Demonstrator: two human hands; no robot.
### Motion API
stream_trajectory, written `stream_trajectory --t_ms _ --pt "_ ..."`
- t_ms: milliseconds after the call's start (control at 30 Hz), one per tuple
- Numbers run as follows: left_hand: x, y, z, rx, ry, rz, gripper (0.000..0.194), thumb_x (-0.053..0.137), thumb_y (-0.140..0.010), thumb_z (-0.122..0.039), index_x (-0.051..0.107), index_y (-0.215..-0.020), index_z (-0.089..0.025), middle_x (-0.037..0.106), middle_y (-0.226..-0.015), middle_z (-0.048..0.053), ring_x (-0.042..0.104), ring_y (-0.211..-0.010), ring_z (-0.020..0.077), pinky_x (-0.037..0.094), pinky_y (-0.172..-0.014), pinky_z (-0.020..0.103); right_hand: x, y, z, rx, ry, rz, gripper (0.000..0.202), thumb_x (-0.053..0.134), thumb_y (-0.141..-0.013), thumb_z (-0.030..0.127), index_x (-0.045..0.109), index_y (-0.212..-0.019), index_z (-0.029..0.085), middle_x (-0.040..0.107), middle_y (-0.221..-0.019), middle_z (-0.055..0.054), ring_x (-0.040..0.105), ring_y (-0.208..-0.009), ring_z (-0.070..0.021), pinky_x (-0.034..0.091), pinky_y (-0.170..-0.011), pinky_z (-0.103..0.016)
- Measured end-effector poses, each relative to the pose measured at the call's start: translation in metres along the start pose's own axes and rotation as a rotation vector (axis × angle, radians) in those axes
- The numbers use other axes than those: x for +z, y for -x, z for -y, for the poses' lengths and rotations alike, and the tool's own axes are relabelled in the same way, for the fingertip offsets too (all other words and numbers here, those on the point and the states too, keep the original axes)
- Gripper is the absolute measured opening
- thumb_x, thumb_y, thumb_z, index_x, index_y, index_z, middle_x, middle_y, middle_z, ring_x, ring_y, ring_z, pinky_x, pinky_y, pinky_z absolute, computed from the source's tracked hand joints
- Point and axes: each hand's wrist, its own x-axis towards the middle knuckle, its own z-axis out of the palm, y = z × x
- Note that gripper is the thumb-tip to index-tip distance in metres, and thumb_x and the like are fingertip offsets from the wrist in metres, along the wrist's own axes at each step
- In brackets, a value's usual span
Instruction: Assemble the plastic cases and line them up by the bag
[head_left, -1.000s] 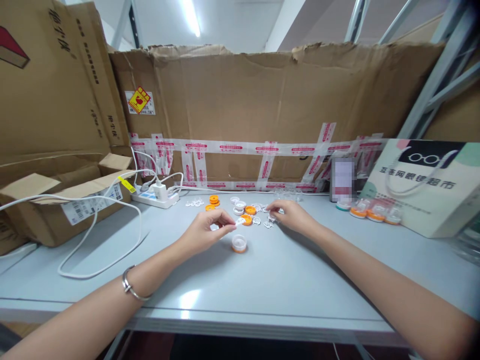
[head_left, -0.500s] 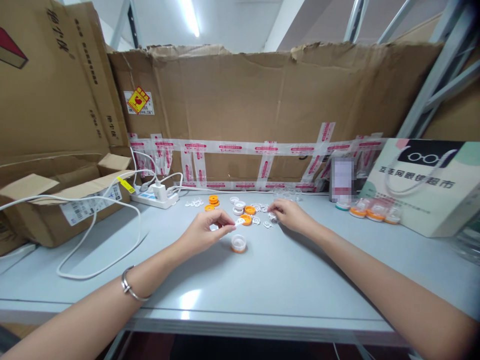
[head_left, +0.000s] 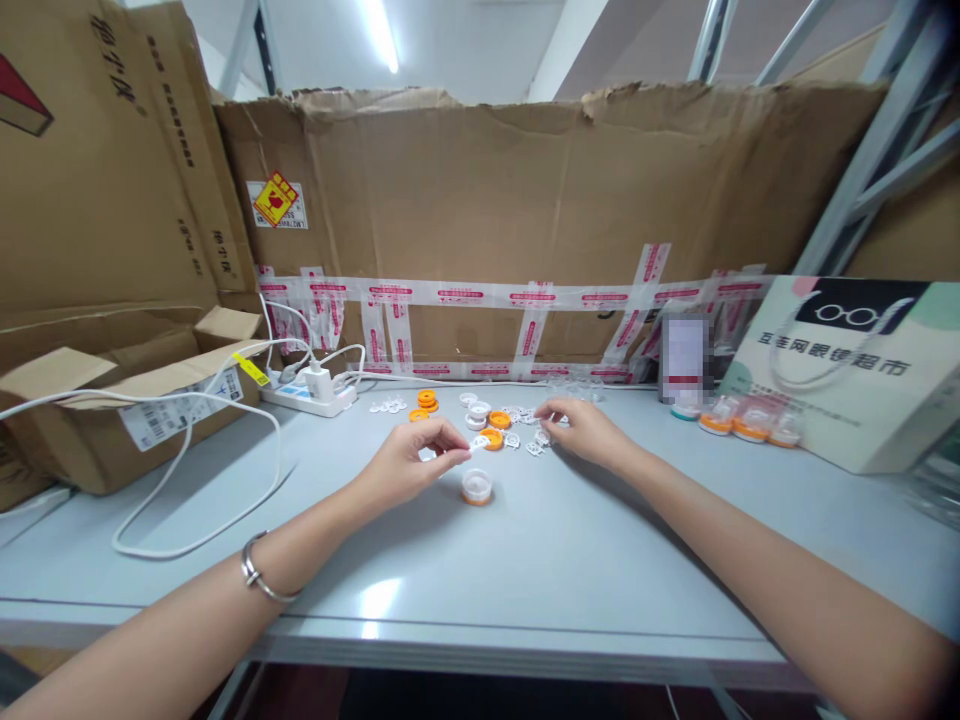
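My left hand (head_left: 420, 452) is closed in a pinch on a small white plastic piece (head_left: 478, 443), held up over the table. Just in front of that hand stands a round clear cup with an orange base (head_left: 477, 487). My right hand (head_left: 576, 430) reaches in from the right, its thumb and forefinger drawn together at the loose white plastic pieces (head_left: 534, 448); whether one is between the fingertips I cannot make out. Between the hands lie an orange ring-shaped cap (head_left: 492, 439), another orange cap (head_left: 499, 420) and white round caps (head_left: 477, 413).
Stacked orange caps (head_left: 427, 400) stand behind my left hand. A power strip (head_left: 315, 400) with white cables (head_left: 180, 553) and an open carton (head_left: 127, 440) are at left. Several finished-looking clear-topped cups (head_left: 750, 428), a phone (head_left: 685, 358) and a paper bag (head_left: 825, 380) stand at right.
Both hands stay almost where they were. The right fingertips have shifted very slightly, and a white piece beside them shows a little more.
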Motion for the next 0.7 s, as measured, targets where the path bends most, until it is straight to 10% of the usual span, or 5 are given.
stream_trajectory --t_ms 300,700 --pt "0.001 -0.001 0.001 0.007 -0.005 0.002 0.010 0.059 -0.078 -0.024 0.062 -0.079 -0.014 0.066 -0.077 0.004 0.059 -0.070 0.0128 0.047 -0.064 0.024 -0.004 0.006 0.018 -0.092 -0.053 0.234 0.009 0.060 -0.071 0.022 0.066 -0.077 0.019 0.061 -0.078 -0.003 0.057 -0.073 -0.0160 0.044 -0.067 -0.026" --pt "0.001 -0.001 0.003 -0.002 0.005 0.008 0.009 0.059 -0.078 -0.023 0.062 -0.079 -0.015 0.066 -0.077 0.003 0.059 -0.069 0.0124 0.047 -0.063 0.023 -0.004 0.009 0.020 -0.020 -0.077 0.163 0.014 0.056 -0.058 0.008 0.064 -0.063 0.018 0.059 -0.067 -0.002 0.050 -0.058 -0.0136 0.037 -0.057 -0.024"
